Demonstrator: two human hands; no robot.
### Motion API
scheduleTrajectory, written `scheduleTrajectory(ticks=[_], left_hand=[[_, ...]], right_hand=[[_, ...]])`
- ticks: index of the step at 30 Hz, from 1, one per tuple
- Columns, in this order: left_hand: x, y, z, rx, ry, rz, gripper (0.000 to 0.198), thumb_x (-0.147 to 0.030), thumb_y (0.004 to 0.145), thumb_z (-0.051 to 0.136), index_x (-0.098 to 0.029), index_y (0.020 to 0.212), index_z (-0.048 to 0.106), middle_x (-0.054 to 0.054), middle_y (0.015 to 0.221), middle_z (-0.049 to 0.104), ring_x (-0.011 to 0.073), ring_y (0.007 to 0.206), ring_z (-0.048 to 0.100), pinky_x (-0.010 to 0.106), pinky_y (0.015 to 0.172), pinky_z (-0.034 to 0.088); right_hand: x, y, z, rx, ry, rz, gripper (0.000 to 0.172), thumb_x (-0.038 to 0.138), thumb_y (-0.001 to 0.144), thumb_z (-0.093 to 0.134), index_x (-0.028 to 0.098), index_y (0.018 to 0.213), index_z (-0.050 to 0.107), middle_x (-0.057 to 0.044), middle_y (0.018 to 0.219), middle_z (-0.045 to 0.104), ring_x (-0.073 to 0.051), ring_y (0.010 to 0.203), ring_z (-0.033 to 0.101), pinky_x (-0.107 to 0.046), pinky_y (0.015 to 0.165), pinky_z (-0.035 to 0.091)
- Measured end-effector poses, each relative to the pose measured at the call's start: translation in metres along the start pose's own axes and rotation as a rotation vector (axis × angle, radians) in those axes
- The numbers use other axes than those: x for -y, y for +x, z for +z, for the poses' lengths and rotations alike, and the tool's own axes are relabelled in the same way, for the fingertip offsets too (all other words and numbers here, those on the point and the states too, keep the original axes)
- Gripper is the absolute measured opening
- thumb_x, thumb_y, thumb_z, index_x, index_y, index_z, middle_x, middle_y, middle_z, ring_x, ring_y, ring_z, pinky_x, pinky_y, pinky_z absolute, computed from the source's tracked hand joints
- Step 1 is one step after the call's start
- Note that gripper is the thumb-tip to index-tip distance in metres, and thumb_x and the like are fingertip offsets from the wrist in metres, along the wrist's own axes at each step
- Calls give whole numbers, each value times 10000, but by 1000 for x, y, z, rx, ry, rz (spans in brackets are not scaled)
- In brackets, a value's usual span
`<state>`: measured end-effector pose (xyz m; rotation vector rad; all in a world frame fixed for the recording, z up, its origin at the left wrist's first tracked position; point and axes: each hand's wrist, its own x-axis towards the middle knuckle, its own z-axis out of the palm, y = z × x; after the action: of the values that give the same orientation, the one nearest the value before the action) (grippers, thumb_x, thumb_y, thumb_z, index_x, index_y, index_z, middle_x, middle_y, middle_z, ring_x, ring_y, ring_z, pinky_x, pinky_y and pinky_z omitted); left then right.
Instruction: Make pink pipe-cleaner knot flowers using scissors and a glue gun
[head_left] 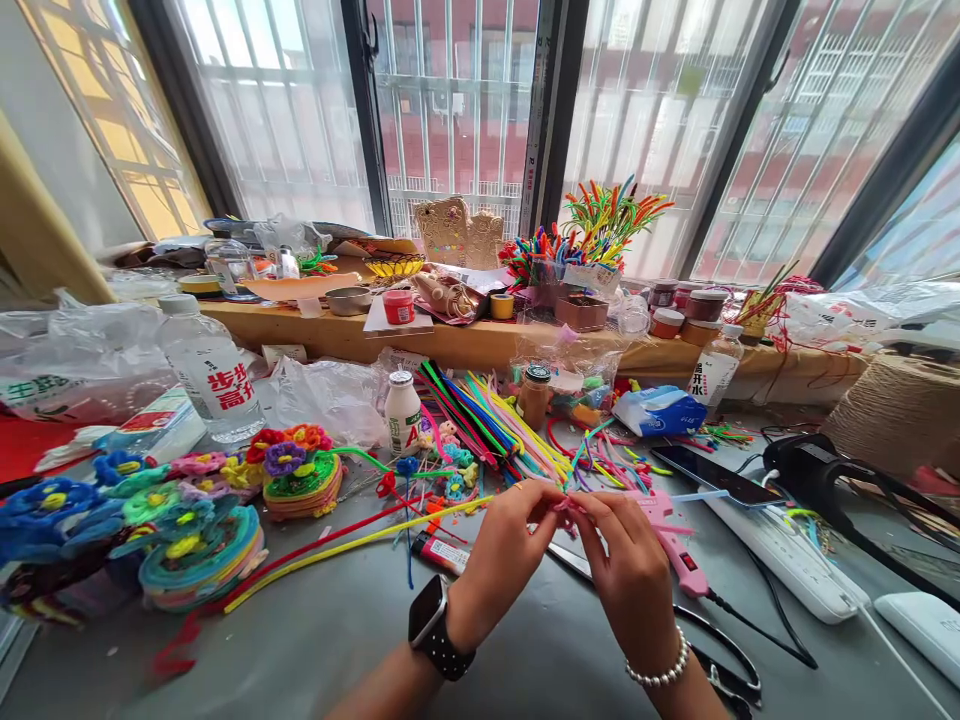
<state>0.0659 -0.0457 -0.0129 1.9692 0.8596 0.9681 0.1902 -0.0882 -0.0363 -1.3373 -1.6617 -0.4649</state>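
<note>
My left hand (517, 545) and my right hand (631, 565) meet over the middle of the table, fingertips pinched together. Between them is a small pink pipe cleaner piece (568, 507), mostly covered by the fingers. A long yellow pipe cleaner (360, 540) and a red pipe cleaner (322, 540) stretch leftward from near my left hand; whether they touch it I cannot tell. Behind the fingers lies a fanned bundle of coloured pipe cleaners (480, 415). A pink glue gun (684, 562) rests beside my right hand, and black-handled scissors (731, 650) lie partly beneath it.
Pipe cleaner flowers (180, 510) and coiled discs crowd the left. A white bottle (403, 412), a brown jar (535, 395) and a tissue pack (660, 410) stand behind. To the right are a phone (716, 475), a power strip (795, 560) and a twine spool (896, 410).
</note>
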Motion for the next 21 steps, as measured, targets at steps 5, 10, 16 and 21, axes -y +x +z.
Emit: scheduleTrajectory(ticks=[5,10,16,21], left_hand=[[4,-1,5,-38,-123,-108,164,-265,739,476,-158,764,597,60,765,641,167,707,586,250,669,449],[3,0,5,-37,-289,-203,153,-272,696,532,-137,734,593,57,720,648,168,678,601,249,640,468],[-2,3,0,-21,-361,-279,168,-287,657,579,-126,702,596,52,679,639,166,660,598,239,601,469],[-5,2,-5,31,-469,-297,206,-307,625,616,-116,698,590,51,682,632,166,664,593,262,631,466]], right_hand=[[3,-3,1,-9,-64,-63,153,147,789,457,153,881,580,-68,757,612,-173,723,568,-308,678,455],[4,-3,0,-40,-78,-138,167,93,764,483,146,885,585,-62,730,620,-160,690,570,-298,680,459],[6,-1,0,-62,-72,-129,152,108,748,511,154,867,594,-52,702,617,-161,678,566,-303,678,459],[7,1,-8,-77,-19,-137,176,107,742,518,178,887,587,-40,718,633,-157,691,571,-301,683,453]])
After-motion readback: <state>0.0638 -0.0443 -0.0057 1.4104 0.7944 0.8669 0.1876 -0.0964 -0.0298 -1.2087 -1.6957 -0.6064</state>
